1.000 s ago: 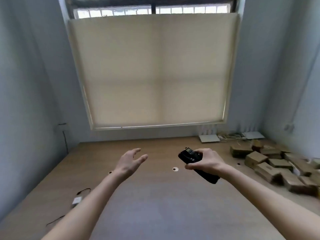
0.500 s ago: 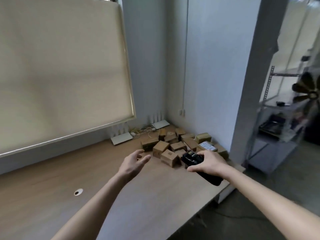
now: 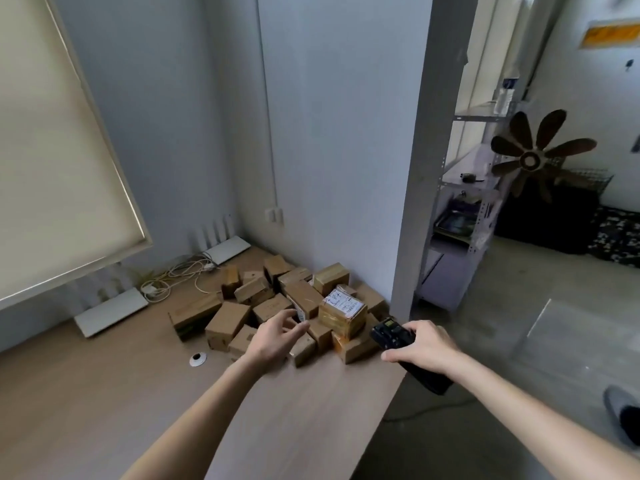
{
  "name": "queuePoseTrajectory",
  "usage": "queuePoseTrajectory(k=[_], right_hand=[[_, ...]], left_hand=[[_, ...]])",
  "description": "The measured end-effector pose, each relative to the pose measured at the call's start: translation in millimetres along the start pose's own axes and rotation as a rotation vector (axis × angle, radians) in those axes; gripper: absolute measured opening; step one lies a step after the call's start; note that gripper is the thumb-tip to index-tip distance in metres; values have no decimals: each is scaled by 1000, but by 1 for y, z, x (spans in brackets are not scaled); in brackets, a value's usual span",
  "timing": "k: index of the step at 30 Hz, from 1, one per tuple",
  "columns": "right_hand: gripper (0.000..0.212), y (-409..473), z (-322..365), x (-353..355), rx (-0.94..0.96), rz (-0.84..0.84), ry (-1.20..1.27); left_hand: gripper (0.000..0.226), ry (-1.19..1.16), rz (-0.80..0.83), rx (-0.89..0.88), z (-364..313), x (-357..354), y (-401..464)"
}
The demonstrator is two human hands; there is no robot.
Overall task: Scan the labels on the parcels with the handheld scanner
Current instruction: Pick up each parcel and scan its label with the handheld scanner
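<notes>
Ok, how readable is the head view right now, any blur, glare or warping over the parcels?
Head view: soft daylight, no glare on the parcels. Wide-angle warping bends the pillar and blind at the edges. One white label faces up, its print too small to read. The left hand and the right hand gripping the scanner look slightly soft.

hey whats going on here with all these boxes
A person stands at a wooden table with a pile of cardboard parcels in the corner. The right hand grips a black handheld scanner, aimed toward the pile. The left hand reaches open over the nearest parcels, holding nothing. One parcel's white label faces up.
</notes>
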State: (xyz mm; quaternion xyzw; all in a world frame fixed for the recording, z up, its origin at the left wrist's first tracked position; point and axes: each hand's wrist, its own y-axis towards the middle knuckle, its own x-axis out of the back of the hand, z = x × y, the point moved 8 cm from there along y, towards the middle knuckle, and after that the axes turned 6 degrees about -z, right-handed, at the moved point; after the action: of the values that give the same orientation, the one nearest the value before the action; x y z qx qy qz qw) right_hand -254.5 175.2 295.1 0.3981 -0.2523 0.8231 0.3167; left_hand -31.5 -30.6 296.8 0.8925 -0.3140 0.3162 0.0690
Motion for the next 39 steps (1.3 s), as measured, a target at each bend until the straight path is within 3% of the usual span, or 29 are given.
queuePoseTrajectory(k=[11, 16, 24, 30, 32, 36, 39], right_hand=[[74, 156, -14, -24, -155, 2, 84], [60, 215, -33, -51, -199, 53, 84], [56, 315, -59, -122, -227, 213, 96], [77, 359, -74, -177, -253, 319, 156], [77, 368, -76, -181, -248, 300, 159], [71, 381, -80, -183, -237, 292, 210], [71, 381, -76, -181, -216, 284, 239]], left_hand=[[60, 68, 72, 34, 20, -60, 172], [76, 46, 129, 134, 50, -102, 224], [68, 48, 165, 315, 101, -165, 294], [81, -18, 169, 476, 145, -201, 329], [77, -77, 150, 529, 155, -210, 336], [47, -141, 133, 582, 163, -223, 338], [52, -200, 101, 557, 159, -222, 331]])
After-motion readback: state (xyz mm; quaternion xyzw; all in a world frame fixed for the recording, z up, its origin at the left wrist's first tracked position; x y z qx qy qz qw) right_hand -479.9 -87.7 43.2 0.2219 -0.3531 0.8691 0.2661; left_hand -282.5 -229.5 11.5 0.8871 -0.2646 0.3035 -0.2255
